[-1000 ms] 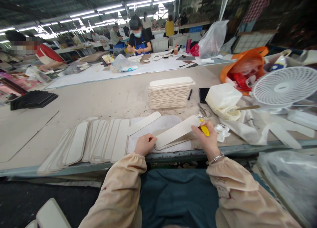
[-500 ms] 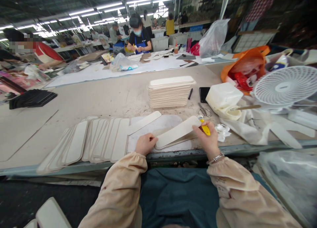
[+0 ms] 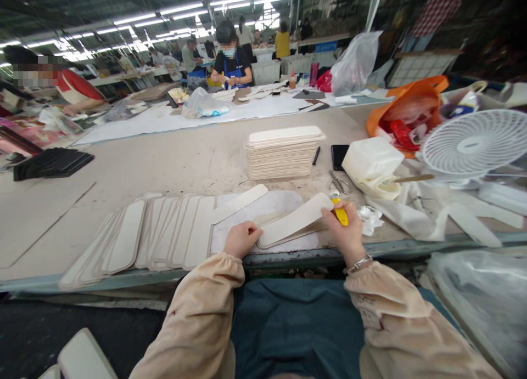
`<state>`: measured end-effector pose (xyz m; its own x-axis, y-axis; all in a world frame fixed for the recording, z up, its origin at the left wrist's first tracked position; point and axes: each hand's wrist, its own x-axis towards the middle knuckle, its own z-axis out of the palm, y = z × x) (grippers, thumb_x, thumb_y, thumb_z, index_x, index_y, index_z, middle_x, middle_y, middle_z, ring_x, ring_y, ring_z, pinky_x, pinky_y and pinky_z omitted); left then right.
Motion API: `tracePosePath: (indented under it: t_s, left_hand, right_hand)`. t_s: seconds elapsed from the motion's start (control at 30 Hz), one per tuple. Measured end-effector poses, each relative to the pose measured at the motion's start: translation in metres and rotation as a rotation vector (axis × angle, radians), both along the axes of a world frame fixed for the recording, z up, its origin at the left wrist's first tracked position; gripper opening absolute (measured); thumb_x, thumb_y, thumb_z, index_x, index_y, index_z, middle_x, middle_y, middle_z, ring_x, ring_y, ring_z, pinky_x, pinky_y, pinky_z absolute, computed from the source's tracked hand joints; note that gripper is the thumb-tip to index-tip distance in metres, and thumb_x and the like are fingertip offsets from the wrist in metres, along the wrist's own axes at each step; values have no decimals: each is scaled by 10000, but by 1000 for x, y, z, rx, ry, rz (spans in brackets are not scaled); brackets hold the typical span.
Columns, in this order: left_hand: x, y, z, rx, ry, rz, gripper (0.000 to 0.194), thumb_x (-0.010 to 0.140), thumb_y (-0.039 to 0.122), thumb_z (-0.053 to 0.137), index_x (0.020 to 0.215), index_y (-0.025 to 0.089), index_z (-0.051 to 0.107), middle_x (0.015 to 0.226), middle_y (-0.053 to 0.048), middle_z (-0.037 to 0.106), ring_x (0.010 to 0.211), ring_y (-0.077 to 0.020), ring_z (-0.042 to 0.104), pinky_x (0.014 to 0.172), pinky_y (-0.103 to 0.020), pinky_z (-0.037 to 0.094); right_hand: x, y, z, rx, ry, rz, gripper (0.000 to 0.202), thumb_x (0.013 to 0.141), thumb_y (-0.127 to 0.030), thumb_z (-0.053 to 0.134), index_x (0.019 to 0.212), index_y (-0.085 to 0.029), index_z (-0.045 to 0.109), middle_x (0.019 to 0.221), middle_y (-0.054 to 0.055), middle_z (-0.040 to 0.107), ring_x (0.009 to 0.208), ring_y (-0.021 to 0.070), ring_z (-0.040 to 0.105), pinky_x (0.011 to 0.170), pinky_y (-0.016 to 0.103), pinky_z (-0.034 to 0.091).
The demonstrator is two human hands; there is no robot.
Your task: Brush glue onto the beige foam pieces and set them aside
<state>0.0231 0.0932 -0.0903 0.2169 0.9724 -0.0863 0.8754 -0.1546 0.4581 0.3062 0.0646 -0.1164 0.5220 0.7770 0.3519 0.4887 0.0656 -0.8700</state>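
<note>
A long white strip with rounded ends [image 3: 294, 221] lies slanted in front of me, its right end raised above other strips [image 3: 302, 237]. My left hand [image 3: 242, 238] pinches its near left corner between thumb and finger. At the far end my right hand [image 3: 344, 228] has its fingers closed on the strip's edge, and it also holds a yellow-handled tool [image 3: 341, 213] whose working tip I cannot make out. To the left, a fanned row of similar strips [image 3: 196, 231] overlaps along the table edge. One loose strip [image 3: 241, 203] rests on a pale sheet [image 3: 284, 201].
Behind my hands stands a tall stack of strips [image 3: 282, 157]. Near it are a pen [image 3: 316, 156], a black phone [image 3: 339, 157], scissors [image 3: 340, 185], a white plastic container [image 3: 373, 162] and a fan [image 3: 473, 144]. A co-worker [image 3: 233, 63] sits across the table.
The right hand and the yellow-handled tool have shifted very slightly. Both hands keep their hold on the strip, and the rest looks the same.
</note>
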Motion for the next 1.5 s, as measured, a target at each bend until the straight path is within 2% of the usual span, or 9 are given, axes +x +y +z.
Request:
tracePosePath:
  t_s: [0.33,0.53,0.73,1.13,1.5]
  left_hand:
    - [0,1,1,-1,-21,7,240,813,391,564,709,199,662,690,-1,663,664,-149,576,630,-249,365]
    - [0,0,0,-1,-10,11,244,814,399,566,707,201,661,683,0,660,659,-149,574,621,-250,358]
    - [0,1,0,-1,-1,8,239,815,394,571,711,200,663,694,0,667,659,-145,572,626,-248,360]
    - [-1,1,0,-10,-14,18,242,812,402,565,705,206,660,681,6,660,656,-145,574,622,-247,365]
    - [-1,1,1,-16,1,22,248,812,415,569,728,207,676,700,0,674,678,-156,595,626,-249,384]
  right_hand:
    - [-5,-2,9,-50,-12,-16,271,728,-421,638,849,-216,507,708,-32,547,633,151,530,642,287,427]
    - [-10,-1,9,-91,-43,-13,260,719,-418,615,850,-213,526,777,-1,583,665,165,541,670,302,432]
    - [-16,-2,13,-152,-49,5,277,712,-433,605,857,-207,538,703,-9,572,609,161,524,644,296,439]
    - [-17,-4,10,-82,-23,34,272,733,-441,605,853,-212,520,770,0,589,647,162,538,680,308,455]
    - [-9,-4,12,-116,-154,-10,243,745,-408,595,881,-217,533,806,9,606,680,183,563,657,304,430]
